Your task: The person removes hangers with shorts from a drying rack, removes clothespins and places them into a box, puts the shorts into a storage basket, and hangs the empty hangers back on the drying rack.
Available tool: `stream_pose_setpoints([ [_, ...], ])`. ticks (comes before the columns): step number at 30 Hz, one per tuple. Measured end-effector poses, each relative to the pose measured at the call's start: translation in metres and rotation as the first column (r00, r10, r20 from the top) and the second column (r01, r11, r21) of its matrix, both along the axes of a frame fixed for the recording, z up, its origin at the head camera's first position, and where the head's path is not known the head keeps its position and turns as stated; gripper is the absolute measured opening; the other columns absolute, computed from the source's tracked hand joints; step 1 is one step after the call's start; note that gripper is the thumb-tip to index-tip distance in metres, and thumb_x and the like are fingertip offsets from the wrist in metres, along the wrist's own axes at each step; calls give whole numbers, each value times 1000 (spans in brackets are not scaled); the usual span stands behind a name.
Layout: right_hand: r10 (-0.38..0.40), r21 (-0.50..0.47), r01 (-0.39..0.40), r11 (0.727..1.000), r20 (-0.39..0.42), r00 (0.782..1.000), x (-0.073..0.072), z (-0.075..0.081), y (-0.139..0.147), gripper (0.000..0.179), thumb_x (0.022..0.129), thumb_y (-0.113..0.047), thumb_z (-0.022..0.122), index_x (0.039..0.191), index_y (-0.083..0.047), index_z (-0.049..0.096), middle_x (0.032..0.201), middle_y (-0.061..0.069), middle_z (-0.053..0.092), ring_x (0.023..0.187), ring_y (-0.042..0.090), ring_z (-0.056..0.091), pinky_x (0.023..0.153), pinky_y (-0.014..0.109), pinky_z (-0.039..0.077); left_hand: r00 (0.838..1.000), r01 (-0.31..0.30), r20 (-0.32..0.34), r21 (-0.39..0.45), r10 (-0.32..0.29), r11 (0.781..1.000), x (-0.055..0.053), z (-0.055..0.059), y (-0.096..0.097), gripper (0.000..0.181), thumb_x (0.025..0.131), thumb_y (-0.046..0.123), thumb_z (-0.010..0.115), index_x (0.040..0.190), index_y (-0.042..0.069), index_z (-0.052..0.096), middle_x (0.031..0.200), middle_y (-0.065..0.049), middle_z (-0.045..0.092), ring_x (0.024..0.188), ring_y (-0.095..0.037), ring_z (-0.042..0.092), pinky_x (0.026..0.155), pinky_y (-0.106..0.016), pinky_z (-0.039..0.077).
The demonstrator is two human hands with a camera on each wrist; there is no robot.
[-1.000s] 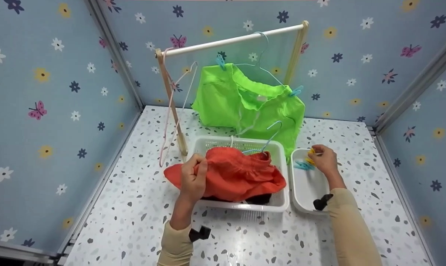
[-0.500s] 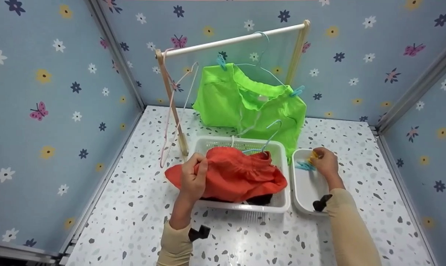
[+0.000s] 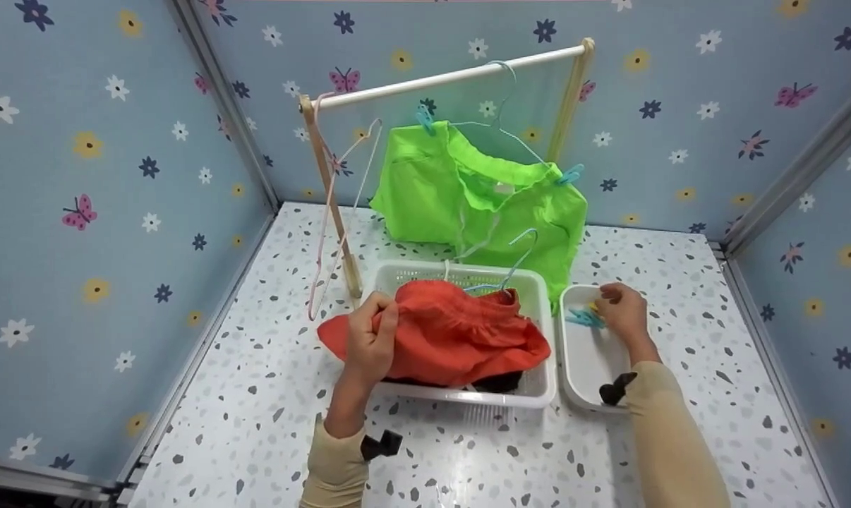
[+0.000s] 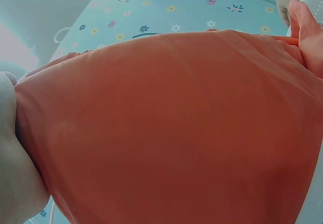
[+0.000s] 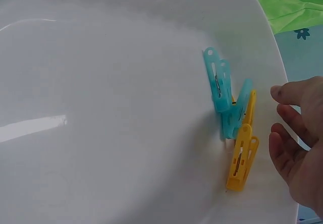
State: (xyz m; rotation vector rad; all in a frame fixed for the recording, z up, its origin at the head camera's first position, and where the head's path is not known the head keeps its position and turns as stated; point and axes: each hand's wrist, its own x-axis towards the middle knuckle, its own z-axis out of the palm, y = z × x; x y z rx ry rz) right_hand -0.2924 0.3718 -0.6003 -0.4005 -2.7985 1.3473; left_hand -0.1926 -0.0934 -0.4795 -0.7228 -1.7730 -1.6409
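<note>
My left hand (image 3: 370, 335) grips the waistband side of red shorts (image 3: 461, 339), which lie over a white basket (image 3: 538, 406). The cloth fills most of the left wrist view. A light blue hanger (image 3: 523, 257) sticks up at the shorts' right part. My right hand (image 3: 622, 314) is over the far end of a small white tray (image 3: 570, 381). In the right wrist view its fingers (image 5: 285, 133) are loosely bent and hold nothing. Beside them in the tray lie blue clothespins (image 5: 217, 82) and yellow clothespins (image 5: 239, 158), apart from the fingertips.
Behind the basket stands a rack with a white rod (image 3: 447, 79). Green shorts (image 3: 489, 190) hang from it on a hanger, held by blue clothespins (image 3: 570, 174). A pink hanger (image 3: 324, 233) hangs at the rod's left end. Something black (image 3: 499, 382) lies under the red shorts.
My right hand has dropped slightly toward the tray. The yellow clothespin seen at its fingertips earlier no longer shows there. The left hand keeps its grip on the red shorts.
</note>
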Motion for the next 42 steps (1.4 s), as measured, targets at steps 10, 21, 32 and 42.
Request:
stream_pose_setpoints([
  [10,-75,-76,66,995,-113,991,-8,32,-12,31,100,-27,55,121,-4,63,110,13,62,96,24,55,82,30,46,1000,-9,25,-39,10,999,13,33,4,14,87,-19,57,81,-6,55,61,-8,39,56,-14,39,51,-26,32],
  [21,-156,-447,-25,894,-363,919,9,100,-60,31,100,-26,56,109,0,69,83,6,68,70,15,62,62,25,50,997,-63,46,-66,66,996,16,31,-5,14,86,-19,58,83,-6,62,58,-6,37,54,-10,34,51,-25,30],
  [32,-139,-457,-254,852,-667,732,55,165,-106,24,99,-1,51,98,21,61,72,19,64,58,19,57,53,24,46,997,-55,42,-60,58,997,16,31,-5,14,87,-19,56,83,-7,62,61,-9,40,56,-12,37,53,-26,32],
  [42,-78,-491,-359,794,-668,740,53,103,-142,12,92,15,53,98,21,59,82,21,66,72,14,63,62,24,50,997,-62,44,-46,64,997,17,31,-4,12,88,-17,57,84,-6,62,61,-9,41,56,-14,38,53,-27,33],
])
